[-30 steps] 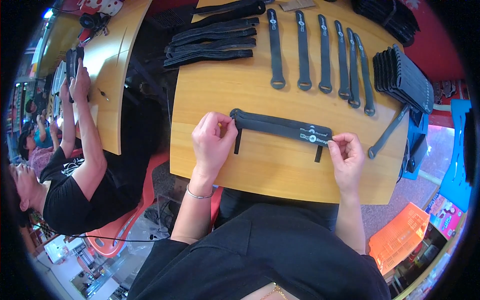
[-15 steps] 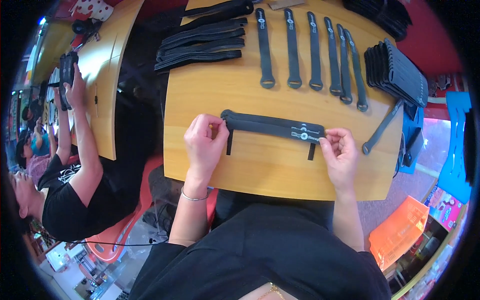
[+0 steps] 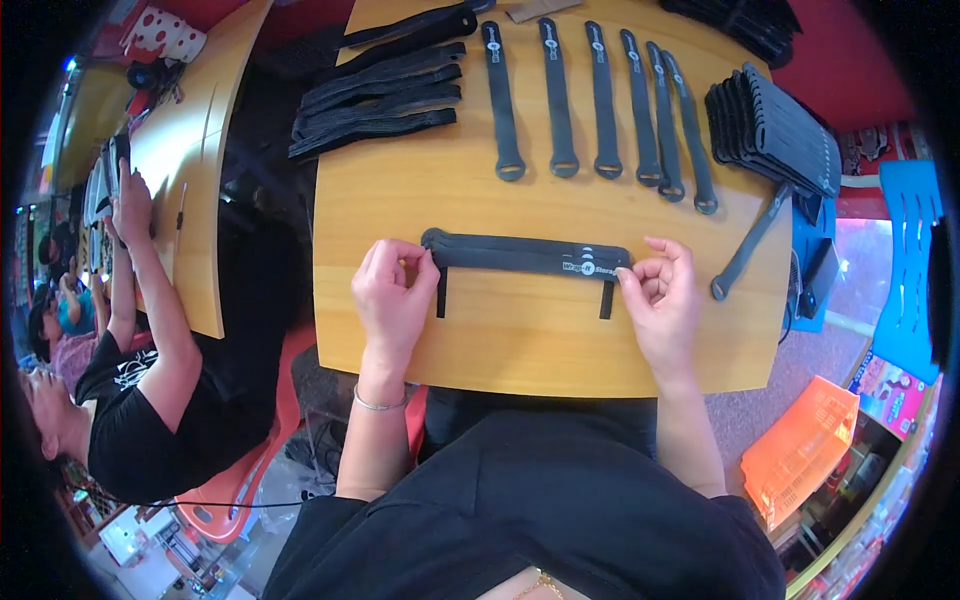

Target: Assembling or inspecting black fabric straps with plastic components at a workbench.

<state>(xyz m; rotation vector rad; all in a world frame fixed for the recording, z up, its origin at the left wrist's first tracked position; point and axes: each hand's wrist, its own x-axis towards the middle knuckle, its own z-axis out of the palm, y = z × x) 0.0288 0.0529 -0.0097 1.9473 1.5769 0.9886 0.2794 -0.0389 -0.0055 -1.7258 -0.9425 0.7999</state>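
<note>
A layered stack of dark grey hook-and-loop straps (image 3: 510,252) lies crosswise on the table in front of me, pale print near its right end. Two narrow black strips (image 3: 441,293) stick out from under it toward me, one near each end. My left hand (image 3: 388,290) pinches the stack's left end between thumb and fingertips. At the right end, the thumb and a curled finger of my right hand (image 3: 662,300) close on the corner, the index finger lifted away. Several single straps (image 3: 555,100) with slotted ends lie in a row beyond the stack.
Black strap bundles (image 3: 380,100) lie at the far left of the wooden table (image 3: 540,350). A fanned pile of dark straps (image 3: 775,130) is at the right, one loose strap (image 3: 750,245) beside it. An orange crate (image 3: 800,450) stands right. A co-worker (image 3: 150,400) works at the left table.
My right index finger has lifted off the stack's right end and straightened. The stack's layers look closer together. The whole view has shifted slightly, and the co-worker's hands have moved.
</note>
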